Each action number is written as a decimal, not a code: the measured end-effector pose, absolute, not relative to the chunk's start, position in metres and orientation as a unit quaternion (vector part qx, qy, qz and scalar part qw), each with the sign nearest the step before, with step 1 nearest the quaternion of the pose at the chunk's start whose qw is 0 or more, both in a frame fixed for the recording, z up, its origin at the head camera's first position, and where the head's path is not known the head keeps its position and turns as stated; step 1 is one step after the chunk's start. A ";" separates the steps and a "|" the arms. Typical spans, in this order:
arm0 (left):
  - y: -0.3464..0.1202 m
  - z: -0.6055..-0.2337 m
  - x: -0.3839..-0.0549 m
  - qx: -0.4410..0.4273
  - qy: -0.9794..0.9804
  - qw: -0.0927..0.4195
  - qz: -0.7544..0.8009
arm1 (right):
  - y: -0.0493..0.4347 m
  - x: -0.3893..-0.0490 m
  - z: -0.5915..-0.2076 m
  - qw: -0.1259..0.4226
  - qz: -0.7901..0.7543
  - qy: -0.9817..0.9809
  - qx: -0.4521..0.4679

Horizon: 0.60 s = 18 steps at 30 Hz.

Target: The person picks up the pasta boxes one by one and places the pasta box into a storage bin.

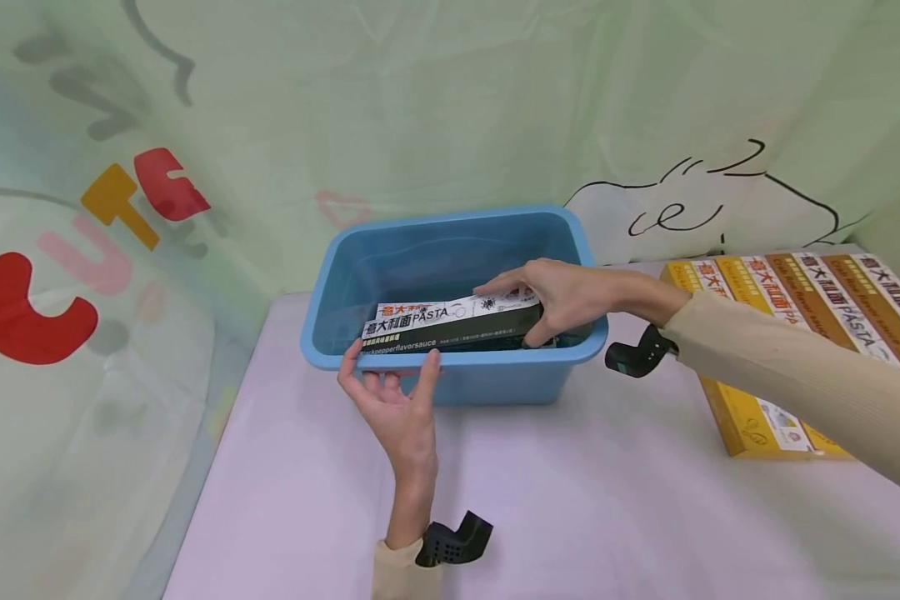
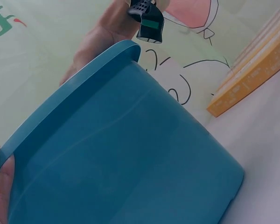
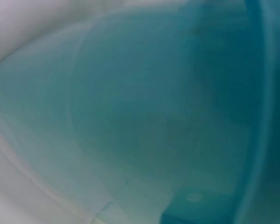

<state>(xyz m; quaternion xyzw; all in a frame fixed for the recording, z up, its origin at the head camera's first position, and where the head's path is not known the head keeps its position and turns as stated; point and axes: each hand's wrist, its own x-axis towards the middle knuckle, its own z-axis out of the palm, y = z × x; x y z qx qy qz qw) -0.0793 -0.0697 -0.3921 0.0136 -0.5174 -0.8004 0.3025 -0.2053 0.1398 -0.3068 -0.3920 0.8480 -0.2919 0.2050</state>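
A blue plastic bin [image 1: 495, 385] stands on the table against the backdrop. My left hand [image 1: 399, 417] grips its front rim near the left corner; in the left wrist view the fingers [image 2: 2, 186] pinch that rim from both sides. Inside the bin mouth, my right hand [image 1: 566, 292] holds a black-and-white pasta box [image 1: 450, 323] by its right end, thumb on the near side and fingers over the top. The box lies lengthwise along the front wall, its left end close to my left fingertips. Behind it shows another pasta box [image 1: 401, 311]. The right wrist view is mostly blurred blue bin wall [image 3: 154, 102].
Several yellow and brown pasta boxes [image 1: 750, 408] lie side by side on the table at the right, partly behind my right sleeve [image 1: 802, 383]. A pale cloth covers the table [image 1: 570, 500]. A printed curtain [image 1: 435, 108] hangs behind the bin and at the left.
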 end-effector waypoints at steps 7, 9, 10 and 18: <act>-0.072 -0.393 -0.080 0.015 -0.514 0.303 -0.803 | 0.138 -0.208 -0.305 0.230 -0.298 0.843 -0.383; -0.072 -0.393 -0.080 0.017 -0.511 0.305 -0.803 | 0.138 -0.209 -0.304 0.237 -0.299 0.841 -0.384; -0.072 -0.393 -0.080 0.018 -0.511 0.306 -0.803 | 0.138 -0.210 -0.304 0.239 -0.298 0.841 -0.383; -0.071 -0.392 -0.079 0.021 -0.519 0.300 -0.800 | 0.140 -0.210 -0.303 0.253 -0.298 0.837 -0.383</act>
